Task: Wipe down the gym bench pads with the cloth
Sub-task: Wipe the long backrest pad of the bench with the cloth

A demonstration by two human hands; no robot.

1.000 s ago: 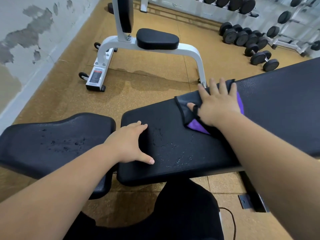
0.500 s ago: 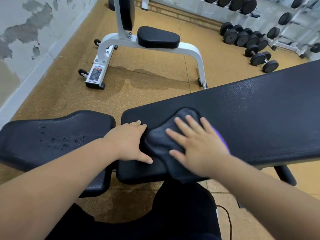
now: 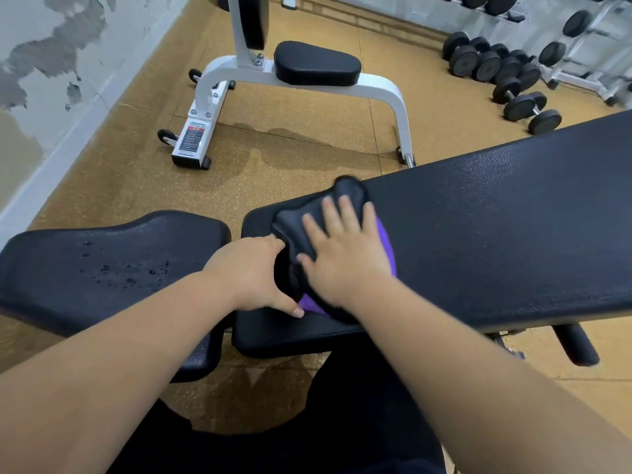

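Note:
The long black back pad runs from the middle to the right edge. A dark cloth with a purple underside lies on its left end. My right hand presses flat on the cloth, fingers spread. Beside it, my left hand rests on the pad's left end, fingers apart, touching the cloth's edge and holding nothing. The separate black seat pad to the left carries several water droplets.
A white-framed bench with a black seat stands on the cork-coloured floor beyond. Several black dumbbells lie on the floor at the upper right by a rack. A peeling wall runs along the left.
My right hand has slid the cloth from the pad's far edge towards me and leftwards, then back up the left end. My left hand has stayed put.

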